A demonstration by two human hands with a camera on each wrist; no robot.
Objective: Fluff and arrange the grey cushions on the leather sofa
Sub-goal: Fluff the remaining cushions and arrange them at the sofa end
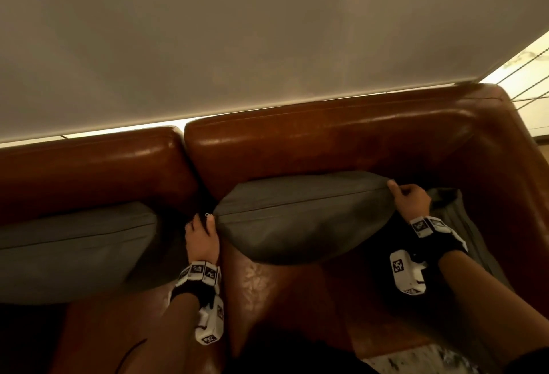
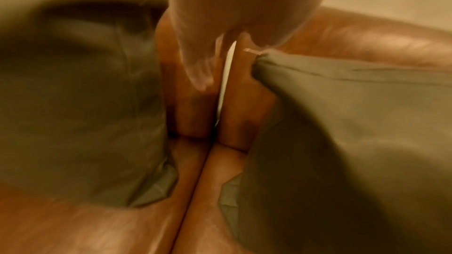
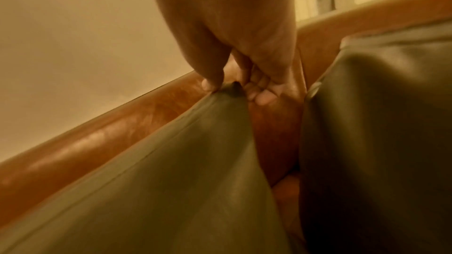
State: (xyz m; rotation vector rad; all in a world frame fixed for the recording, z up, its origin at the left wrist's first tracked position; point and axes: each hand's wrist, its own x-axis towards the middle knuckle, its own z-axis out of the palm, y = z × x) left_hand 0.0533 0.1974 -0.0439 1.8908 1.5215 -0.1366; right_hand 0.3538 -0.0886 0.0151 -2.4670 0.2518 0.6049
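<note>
On the brown leather sofa (image 1: 326,136) a grey middle cushion (image 1: 303,219) leans against the backrest. My right hand (image 1: 407,195) pinches its upper right corner between thumb and fingers, which the right wrist view shows closely: right hand (image 3: 229,88), cushion (image 3: 183,171). My left hand (image 1: 202,225) is at the cushion's left corner by the zipper pull. In the blurred left wrist view the left hand (image 2: 226,63) has its thumb against that corner of the cushion (image 2: 354,123), with one finger hanging apart.
A second grey cushion (image 1: 74,243) leans on the left seat's backrest. A third grey cushion (image 1: 451,204) stands by the right armrest, partly behind my right wrist. A pale wall rises behind the sofa. Bare leather seat (image 1: 267,299) lies in front.
</note>
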